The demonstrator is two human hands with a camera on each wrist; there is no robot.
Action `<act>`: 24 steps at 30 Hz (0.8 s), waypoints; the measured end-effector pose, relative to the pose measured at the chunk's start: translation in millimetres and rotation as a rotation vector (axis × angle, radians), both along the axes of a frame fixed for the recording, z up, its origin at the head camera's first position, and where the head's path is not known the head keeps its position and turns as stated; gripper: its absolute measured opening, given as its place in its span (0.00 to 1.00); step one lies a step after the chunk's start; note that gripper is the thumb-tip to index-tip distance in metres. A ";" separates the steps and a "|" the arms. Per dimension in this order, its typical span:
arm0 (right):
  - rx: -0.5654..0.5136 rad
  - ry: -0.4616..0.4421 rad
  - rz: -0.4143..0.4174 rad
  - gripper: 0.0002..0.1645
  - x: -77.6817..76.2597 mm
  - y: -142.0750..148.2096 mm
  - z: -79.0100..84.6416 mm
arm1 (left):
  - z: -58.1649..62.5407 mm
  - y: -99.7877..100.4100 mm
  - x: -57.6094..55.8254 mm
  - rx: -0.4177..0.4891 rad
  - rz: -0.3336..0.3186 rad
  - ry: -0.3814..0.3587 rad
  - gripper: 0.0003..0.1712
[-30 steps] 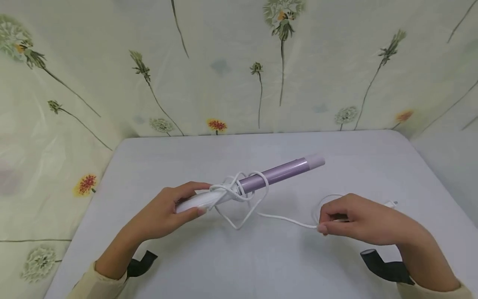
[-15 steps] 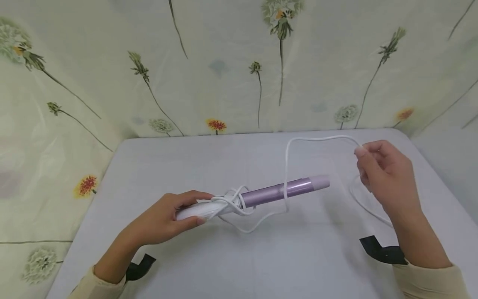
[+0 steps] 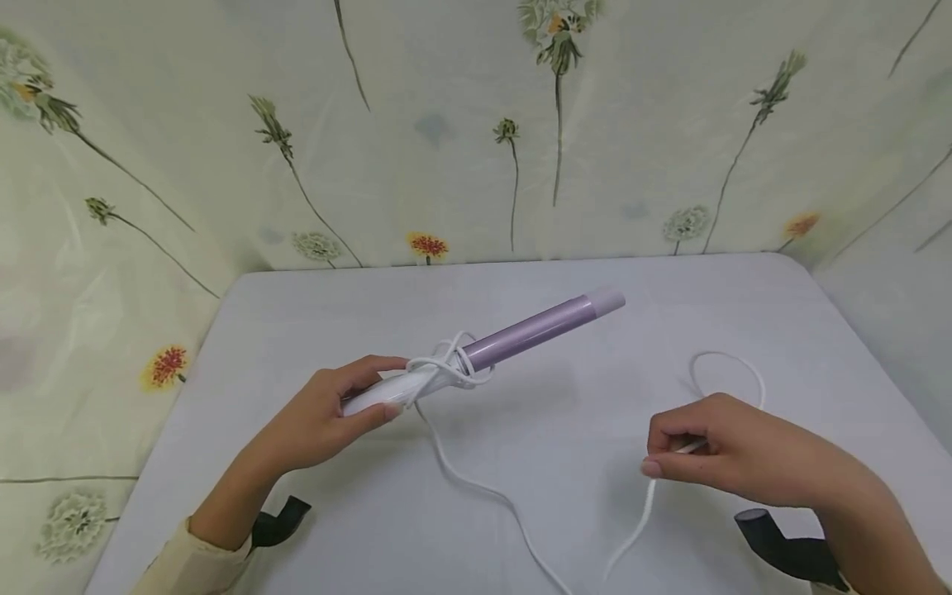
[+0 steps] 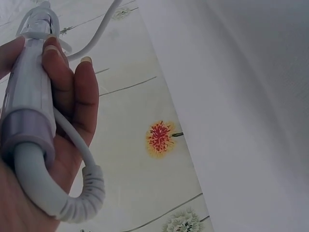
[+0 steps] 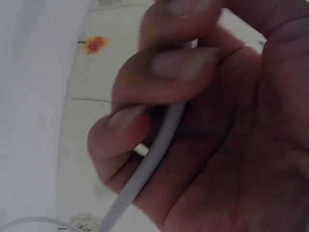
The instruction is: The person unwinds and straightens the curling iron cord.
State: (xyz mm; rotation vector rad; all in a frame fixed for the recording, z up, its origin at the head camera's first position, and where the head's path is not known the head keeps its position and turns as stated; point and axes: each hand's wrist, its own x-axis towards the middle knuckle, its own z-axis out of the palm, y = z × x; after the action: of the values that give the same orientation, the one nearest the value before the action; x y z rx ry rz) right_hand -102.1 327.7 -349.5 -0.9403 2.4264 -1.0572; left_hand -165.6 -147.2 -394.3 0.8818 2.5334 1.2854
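Note:
My left hand [image 3: 320, 417] grips the white handle of a curling iron [image 3: 528, 333], whose purple barrel points up to the right over the table. Several turns of white cord [image 3: 446, 364] wrap the iron where handle meets barrel. In the left wrist view, the cord's ribbed sleeve [image 4: 86, 195] bends out from the handle's end. To the right, my right hand [image 3: 732, 450] pinches the loose length of the cord, which droops between the hands past the bottom of the view. In the right wrist view, the cord [image 5: 152, 157] runs through my curled fingers.
A white-covered table [image 3: 357, 322] lies beneath both hands. Behind and to the left hangs a floral-patterned sheet [image 3: 439, 190]. A loop of cord [image 3: 732, 355] curves beyond my right hand. Black curved mounts [image 3: 281, 525] sit at both wrists.
My right hand rose to the back right, drawing cord up across the barrel, then came back down toward the front. That loop no longer crosses the barrel. My left hand tilts the iron up again.

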 end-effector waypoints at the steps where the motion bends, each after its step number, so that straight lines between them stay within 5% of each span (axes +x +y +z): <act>1: 0.065 -0.025 -0.035 0.09 -0.4 -1.1 -2.7 | 0.8 0.1 0.7 0.009 0.000 0.000 0.28; 6: 0.303 -0.068 -0.184 0.08 -9.4 5.0 -20.2 | 5.0 1.7 2.8 0.039 -0.001 0.010 0.29; 11: 0.444 0.076 -0.415 0.06 -23.1 17.8 -34.1 | 8.2 0.1 3.7 0.062 0.014 0.025 0.30; 20: 0.470 0.280 -0.897 0.19 -44.7 53.8 -52.1 | 9.9 3.7 6.8 0.084 -0.011 -0.012 0.32; 24: 0.322 0.362 -1.124 0.24 -50.6 67.1 -51.2 | 12.7 6.7 8.3 0.080 -0.008 -0.035 0.31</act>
State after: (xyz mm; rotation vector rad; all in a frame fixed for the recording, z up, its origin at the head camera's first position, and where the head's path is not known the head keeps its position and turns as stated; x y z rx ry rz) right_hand -152.7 394.8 -400.7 0.4934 3.3406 -0.7208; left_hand -157.3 -140.5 -381.6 0.8761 2.4645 1.3958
